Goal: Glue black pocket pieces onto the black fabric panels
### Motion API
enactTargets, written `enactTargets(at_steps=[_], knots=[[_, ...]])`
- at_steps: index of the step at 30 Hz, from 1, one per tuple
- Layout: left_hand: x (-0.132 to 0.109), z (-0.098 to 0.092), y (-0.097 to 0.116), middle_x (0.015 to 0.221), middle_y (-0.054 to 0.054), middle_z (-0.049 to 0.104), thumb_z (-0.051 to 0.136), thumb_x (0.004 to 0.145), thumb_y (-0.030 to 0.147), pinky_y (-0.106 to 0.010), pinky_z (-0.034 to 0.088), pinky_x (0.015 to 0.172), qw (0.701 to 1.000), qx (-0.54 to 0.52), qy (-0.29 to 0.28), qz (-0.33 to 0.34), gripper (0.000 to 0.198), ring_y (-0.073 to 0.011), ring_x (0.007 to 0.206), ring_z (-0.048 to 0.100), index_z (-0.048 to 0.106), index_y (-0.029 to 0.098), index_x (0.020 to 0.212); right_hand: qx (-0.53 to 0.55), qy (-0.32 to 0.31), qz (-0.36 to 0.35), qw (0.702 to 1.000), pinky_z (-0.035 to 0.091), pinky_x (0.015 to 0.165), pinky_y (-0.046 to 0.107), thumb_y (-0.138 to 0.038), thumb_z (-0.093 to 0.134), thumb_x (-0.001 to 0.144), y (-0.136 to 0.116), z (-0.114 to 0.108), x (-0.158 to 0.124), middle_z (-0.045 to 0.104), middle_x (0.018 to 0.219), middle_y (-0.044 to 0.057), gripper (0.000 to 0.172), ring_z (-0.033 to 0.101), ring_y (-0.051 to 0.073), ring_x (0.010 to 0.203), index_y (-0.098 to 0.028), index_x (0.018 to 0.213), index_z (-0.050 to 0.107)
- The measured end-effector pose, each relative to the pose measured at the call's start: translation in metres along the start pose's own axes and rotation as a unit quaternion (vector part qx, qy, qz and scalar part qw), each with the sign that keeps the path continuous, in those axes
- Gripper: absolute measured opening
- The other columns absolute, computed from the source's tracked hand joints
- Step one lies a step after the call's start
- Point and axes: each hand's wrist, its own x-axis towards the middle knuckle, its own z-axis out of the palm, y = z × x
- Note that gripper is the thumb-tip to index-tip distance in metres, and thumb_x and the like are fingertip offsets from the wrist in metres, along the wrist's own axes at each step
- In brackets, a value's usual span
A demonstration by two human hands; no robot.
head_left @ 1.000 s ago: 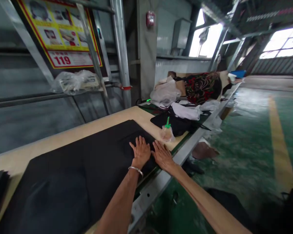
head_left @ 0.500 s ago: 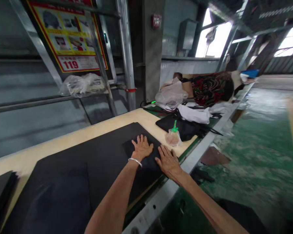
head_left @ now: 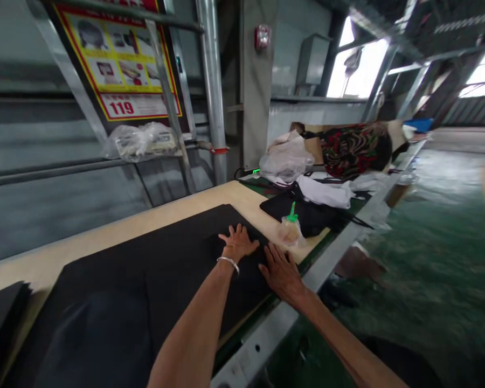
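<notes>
A large black fabric sheet [head_left: 145, 280] lies spread over the pale wooden table [head_left: 105, 231]. My left hand [head_left: 237, 243], with a silver bangle on its wrist, rests flat on the cloth near its far right corner, fingers spread. My right hand [head_left: 281, 271] lies flat beside it on the cloth's right edge, close to the table's metal rim, fingers stretched out. Neither hand holds anything.
A small plastic bag with a green-topped item [head_left: 290, 229] sits just beyond my hands. Further back lie a black cloth [head_left: 307, 213], white fabric [head_left: 323, 191], a plastic bag [head_left: 286, 159] and patterned fabric [head_left: 355, 148]. Metal scaffold poles [head_left: 212, 91] stand behind; green floor [head_left: 428, 242] lies to the right.
My left hand has slid forward over the black fabric, while my right hand has drawn back a little toward the table's edge. The camera view has shifted slightly.
</notes>
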Motion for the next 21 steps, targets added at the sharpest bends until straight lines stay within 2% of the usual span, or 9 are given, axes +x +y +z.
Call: enactTargets(at_steps=[2, 4, 8, 11, 13, 17, 21], knots=[[0.003, -0.001, 0.002, 0.159, -0.015, 0.027, 0.042, 0.084, 0.064, -0.081, 0.018, 0.102, 1.0, -0.011, -0.018, -0.012, 0.077, -0.0417, 0.146, 0.02, 0.04, 0.018, 0.145, -0.001, -0.001, 0.004, 1.0, 0.023, 0.116, 0.057, -0.04, 0.035, 0.098, -0.001, -0.002, 0.0, 0.032, 0.154, 0.018, 0.06, 0.031, 0.031, 0.143, -0.008, 0.148, 0.041], [0.002, -0.001, 0.004, 0.16, -0.015, 0.024, 0.041, 0.084, 0.066, -0.081, 0.013, 0.104, 0.999, -0.027, -0.01, -0.02, 0.082, -0.0408, 0.147, 0.017, 0.035, 0.015, 0.148, 0.002, -0.009, 0.006, 1.0, 0.022, 0.116, 0.057, -0.039, 0.037, 0.098, -0.002, -0.004, 0.0, 0.032, 0.154, 0.018, 0.06, 0.03, 0.031, 0.144, -0.006, 0.148, 0.039], [-0.012, -0.001, -0.001, 0.159, -0.018, 0.026, 0.036, 0.091, 0.06, -0.074, 0.021, 0.109, 0.998, -0.036, 0.055, -0.01, 0.077, -0.036, 0.148, 0.018, 0.032, 0.01, 0.149, 0.004, -0.012, 0.008, 1.0, 0.023, 0.116, 0.058, -0.039, 0.039, 0.097, -0.002, -0.006, 0.0, 0.032, 0.154, 0.019, 0.061, 0.03, 0.032, 0.144, -0.004, 0.148, 0.039], [-0.025, 0.001, -0.017, 0.154, -0.018, 0.036, 0.032, 0.096, 0.05, -0.071, 0.019, 0.112, 0.993, 0.007, 0.114, 0.0, 0.064, -0.0332, 0.147, 0.023, 0.041, 0.01, 0.145, -0.004, 0.002, 0.006, 1.0, 0.023, 0.115, 0.058, -0.039, 0.039, 0.098, -0.002, -0.004, -0.001, 0.032, 0.154, 0.018, 0.06, 0.03, 0.032, 0.143, -0.006, 0.147, 0.04], [-0.033, 0.004, -0.034, 0.151, -0.018, 0.043, 0.029, 0.098, 0.047, -0.071, 0.018, 0.113, 0.991, 0.03, 0.131, -0.013, 0.059, -0.0332, 0.146, 0.027, 0.047, 0.01, 0.141, -0.012, 0.008, 0.004, 1.0, 0.023, 0.116, 0.057, -0.041, 0.037, 0.098, -0.002, -0.002, -0.001, 0.033, 0.154, 0.018, 0.06, 0.032, 0.031, 0.143, -0.007, 0.147, 0.041], [-0.048, 0.01, -0.068, 0.151, -0.019, 0.041, 0.029, 0.099, 0.045, -0.071, 0.023, 0.111, 0.99, 0.051, 0.126, -0.041, 0.059, -0.0351, 0.144, 0.031, 0.048, 0.008, 0.14, -0.02, 0.018, 0.0, 1.0, 0.023, 0.116, 0.055, -0.043, 0.031, 0.1, 0.001, 0.002, -0.001, 0.033, 0.153, 0.018, 0.06, 0.033, 0.03, 0.142, -0.008, 0.147, 0.042], [-0.065, 0.013, -0.082, 0.154, -0.017, 0.037, 0.027, 0.1, 0.045, -0.068, 0.025, 0.112, 0.986, 0.068, 0.154, -0.02, 0.059, -0.0339, 0.145, 0.029, 0.045, 0.009, 0.143, -0.024, 0.036, -0.009, 0.999, 0.026, 0.114, 0.056, -0.042, 0.029, 0.099, 0.005, 0.008, 0.0, 0.036, 0.152, 0.019, 0.06, 0.035, 0.031, 0.141, -0.007, 0.147, 0.042]])
